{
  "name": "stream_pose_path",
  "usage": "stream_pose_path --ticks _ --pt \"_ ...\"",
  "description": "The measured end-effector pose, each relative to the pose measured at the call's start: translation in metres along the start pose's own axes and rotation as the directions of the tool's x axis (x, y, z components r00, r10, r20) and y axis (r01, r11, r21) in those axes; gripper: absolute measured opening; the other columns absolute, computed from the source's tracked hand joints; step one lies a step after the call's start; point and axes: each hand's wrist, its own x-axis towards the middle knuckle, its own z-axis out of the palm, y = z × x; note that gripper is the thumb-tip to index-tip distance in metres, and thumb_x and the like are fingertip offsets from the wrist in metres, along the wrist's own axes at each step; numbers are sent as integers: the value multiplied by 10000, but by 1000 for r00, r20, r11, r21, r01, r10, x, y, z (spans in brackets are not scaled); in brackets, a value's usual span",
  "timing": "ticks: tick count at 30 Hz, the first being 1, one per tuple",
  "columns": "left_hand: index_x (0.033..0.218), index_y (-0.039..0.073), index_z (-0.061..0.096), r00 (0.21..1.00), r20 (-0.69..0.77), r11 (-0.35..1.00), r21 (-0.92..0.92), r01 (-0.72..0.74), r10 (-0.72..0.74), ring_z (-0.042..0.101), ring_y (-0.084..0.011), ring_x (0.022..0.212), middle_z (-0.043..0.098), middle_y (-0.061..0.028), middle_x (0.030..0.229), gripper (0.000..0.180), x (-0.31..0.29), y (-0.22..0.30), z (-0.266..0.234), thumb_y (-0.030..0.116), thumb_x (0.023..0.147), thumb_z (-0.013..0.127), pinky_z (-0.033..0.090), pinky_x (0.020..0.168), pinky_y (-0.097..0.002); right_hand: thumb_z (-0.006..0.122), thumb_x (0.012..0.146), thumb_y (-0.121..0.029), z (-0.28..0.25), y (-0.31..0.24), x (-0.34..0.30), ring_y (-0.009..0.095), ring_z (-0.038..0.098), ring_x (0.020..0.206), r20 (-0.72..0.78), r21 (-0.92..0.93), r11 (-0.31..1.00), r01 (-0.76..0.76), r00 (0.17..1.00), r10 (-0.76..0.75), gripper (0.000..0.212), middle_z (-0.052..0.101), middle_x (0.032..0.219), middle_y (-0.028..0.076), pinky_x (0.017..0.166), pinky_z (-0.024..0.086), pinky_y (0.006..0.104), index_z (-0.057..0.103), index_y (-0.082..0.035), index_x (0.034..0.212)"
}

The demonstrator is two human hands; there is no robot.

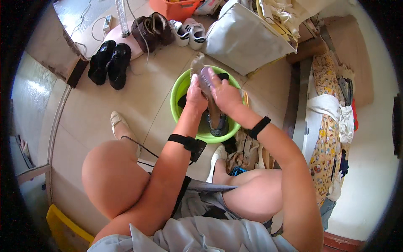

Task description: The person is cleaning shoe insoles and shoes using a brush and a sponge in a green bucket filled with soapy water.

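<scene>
Between my legs a lime-green basin (174, 97) stands on the floor. Over it, my left hand (196, 96) is closed around the side of a wet brownish shoe (214, 111), which slants across the basin with its dark end low near the near rim. My right hand (227, 96) grips a purple scrubbing brush (205, 76) and presses it against the shoe's far part. The bristles are hidden from here. Dark items, partly covered by my hands, lie inside the basin; I cannot make out what they are.
Beyond the basin stand black shoes (118, 67), brown boots (147, 32) and white sneakers (194, 34). A large white bag (247, 38) of cloth sits at the far right. Crumpled fabric (243, 152) lies by my right foot. A bed edge (322, 145) runs along the right.
</scene>
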Motion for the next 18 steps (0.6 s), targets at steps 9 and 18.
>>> stream_pose_path --ticks 9,18 --pt "1314 113 397 995 103 996 -84 10 -1 499 -340 1125 494 -155 1261 576 3 23 -10 491 940 175 394 896 -575 486 888 -240 7 2 -52 376 552 527 -2 77 951 299 954 -300 601 525 796 201 469 460 476 187 -240 1410" --pt "1268 106 451 994 97 999 18 48 -50 513 -295 1082 523 -119 1231 542 -10 -11 13 495 935 275 367 985 -420 450 900 -276 1 -1 -4 407 585 626 -136 83 991 104 986 -92 562 546 849 217 546 488 498 207 -239 1406"
